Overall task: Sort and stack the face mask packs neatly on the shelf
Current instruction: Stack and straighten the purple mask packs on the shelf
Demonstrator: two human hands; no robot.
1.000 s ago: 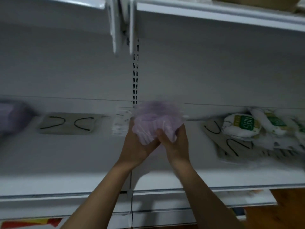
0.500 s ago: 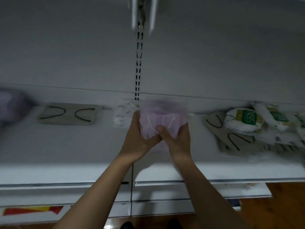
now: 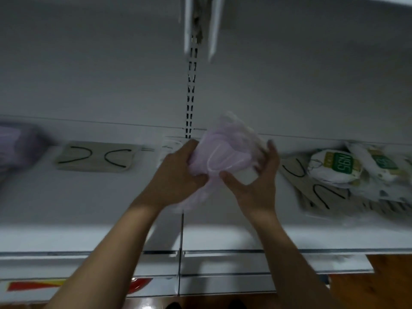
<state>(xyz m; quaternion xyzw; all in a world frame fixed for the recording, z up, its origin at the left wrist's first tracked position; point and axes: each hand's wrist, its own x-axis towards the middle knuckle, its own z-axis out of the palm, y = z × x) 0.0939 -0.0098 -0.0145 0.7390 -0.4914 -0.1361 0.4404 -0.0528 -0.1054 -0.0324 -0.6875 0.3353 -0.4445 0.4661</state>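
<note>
A purple face mask pack (image 3: 223, 152) in clear wrap is held over the middle of the white shelf (image 3: 89, 197). My left hand (image 3: 176, 175) grips its left side with curled fingers. My right hand (image 3: 256, 175) holds its right edge between thumb and spread fingers. More purple packs (image 3: 15, 148) lie blurred at the far left. A grey pack with black ear loops (image 3: 95, 156) lies flat left of centre. White N95 packs with green labels (image 3: 334, 166) sit in a heap at the right, on top of grey packs (image 3: 316, 192).
A small white patterned pack (image 3: 168, 146) lies behind my left hand. A slotted upright (image 3: 191, 85) runs up the back panel. An upper shelf bracket (image 3: 199, 23) hangs overhead. Lower shelf edges (image 3: 223, 264) and wooden floor (image 3: 379, 286) show below.
The purple pack has tilted and shifted a little to the right in my hands. My right hand moved out to the pack's right edge with its fingers spread wider.
</note>
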